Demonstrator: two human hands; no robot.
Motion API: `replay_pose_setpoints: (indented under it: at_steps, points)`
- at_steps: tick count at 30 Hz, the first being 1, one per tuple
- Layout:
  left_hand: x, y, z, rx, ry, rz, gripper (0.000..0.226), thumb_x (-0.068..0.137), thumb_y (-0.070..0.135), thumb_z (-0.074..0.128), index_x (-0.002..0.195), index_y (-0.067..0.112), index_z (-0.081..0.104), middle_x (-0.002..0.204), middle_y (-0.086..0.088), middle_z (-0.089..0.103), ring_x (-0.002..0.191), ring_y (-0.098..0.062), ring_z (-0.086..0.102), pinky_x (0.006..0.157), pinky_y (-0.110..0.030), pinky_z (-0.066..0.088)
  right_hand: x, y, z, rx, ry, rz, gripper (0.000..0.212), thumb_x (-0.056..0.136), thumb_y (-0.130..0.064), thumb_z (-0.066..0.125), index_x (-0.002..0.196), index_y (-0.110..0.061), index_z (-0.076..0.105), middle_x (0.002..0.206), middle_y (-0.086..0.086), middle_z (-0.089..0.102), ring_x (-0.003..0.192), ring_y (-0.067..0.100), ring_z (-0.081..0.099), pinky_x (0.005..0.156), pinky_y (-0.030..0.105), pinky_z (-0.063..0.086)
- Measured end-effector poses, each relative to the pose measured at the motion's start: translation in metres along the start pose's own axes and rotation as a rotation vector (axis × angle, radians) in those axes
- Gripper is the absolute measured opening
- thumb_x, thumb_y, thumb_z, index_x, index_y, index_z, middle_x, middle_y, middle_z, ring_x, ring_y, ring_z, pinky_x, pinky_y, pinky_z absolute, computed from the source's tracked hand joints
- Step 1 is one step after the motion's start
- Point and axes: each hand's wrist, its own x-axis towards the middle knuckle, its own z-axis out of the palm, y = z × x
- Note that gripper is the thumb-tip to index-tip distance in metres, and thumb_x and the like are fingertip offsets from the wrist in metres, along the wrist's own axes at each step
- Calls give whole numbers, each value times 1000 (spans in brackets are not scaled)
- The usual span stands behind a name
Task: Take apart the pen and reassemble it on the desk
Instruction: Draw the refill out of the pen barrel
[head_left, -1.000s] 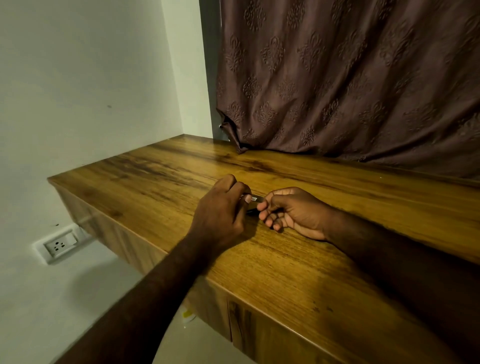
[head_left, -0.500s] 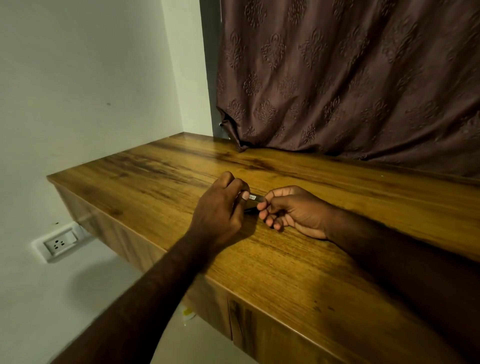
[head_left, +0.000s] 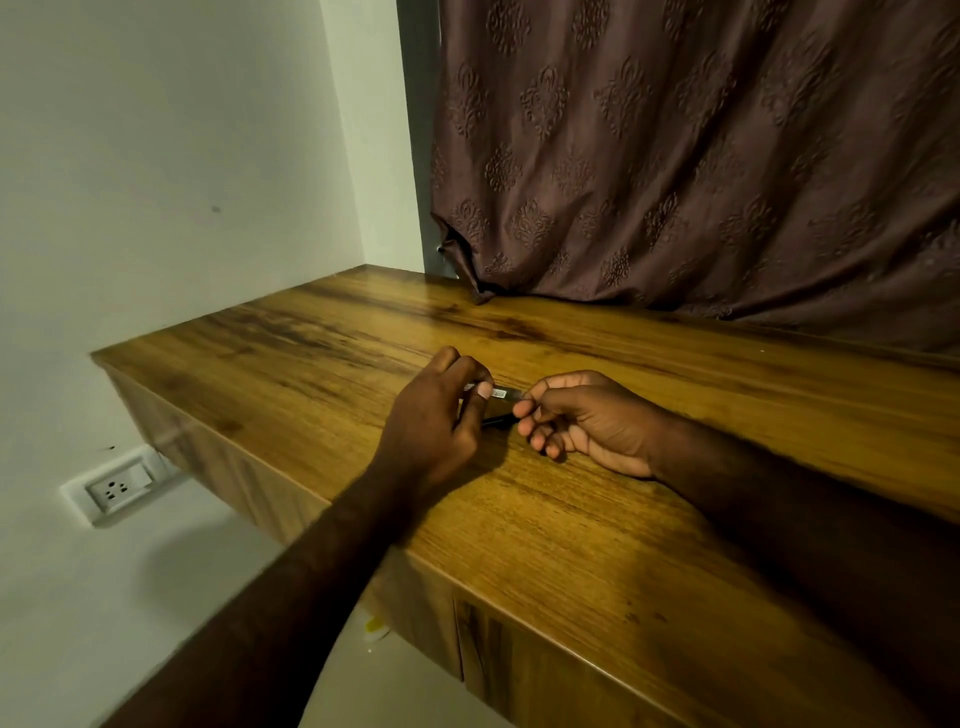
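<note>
Both my hands meet over the middle of the wooden desk (head_left: 597, 525). My left hand (head_left: 434, 421) pinches one end of a slim pen part (head_left: 503, 393) that carries a pale label. My right hand (head_left: 587, 421) grips its other end with thumb and forefinger. Just below, a dark pen piece (head_left: 496, 420) spans the gap between the two hands; which hand holds it is hidden. Most of the pen is covered by my fingers.
A brown patterned curtain (head_left: 701, 156) hangs along the desk's back edge. A white wall (head_left: 156, 156) closes the left side, with a power socket (head_left: 117, 487) below desk height. The desk's near edge (head_left: 426, 561) runs diagonally under my left forearm.
The hands stay joined on the pen. The view has shifted slightly, and the labelled part between the fingers shows a little more.
</note>
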Motion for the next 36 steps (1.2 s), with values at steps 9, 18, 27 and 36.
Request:
replay_pose_setpoints:
  at_steps: [9, 18, 27, 36]
  points:
    - [2, -7, 1, -141, -3, -29, 10, 89, 19, 55, 90, 14, 64, 86, 3, 57, 76, -8, 54, 65, -18, 40, 1, 1, -1, 50, 11, -28, 20, 84, -3, 47, 89, 1, 66, 72, 13, 65, 57, 17, 59, 45, 24, 47]
    - [3, -10, 2, -154, 24, -41, 13, 89, 17, 53, 91, 10, 64, 87, -1, 59, 79, -12, 56, 66, -24, 40, 2, 0, 0, 90, 28, 6, 35, 92, -26, 43, 94, 2, 66, 72, 13, 66, 57, 18, 60, 46, 25, 48]
    - [4, -11, 1, -191, 61, -102, 10, 90, 19, 52, 89, 15, 62, 88, -2, 60, 81, -8, 55, 72, -18, 43, 2, 3, 2, 122, 185, -116, 18, 90, -22, 59, 88, -5, 64, 69, 11, 65, 50, 17, 58, 40, 24, 44]
    - [4, -15, 3, -177, 56, -133, 11, 90, 22, 53, 87, 18, 62, 86, 1, 60, 79, -7, 54, 69, -18, 42, -1, 3, 5, 69, 203, -174, 6, 87, -13, 64, 87, -7, 66, 70, 8, 65, 50, 16, 55, 40, 23, 41]
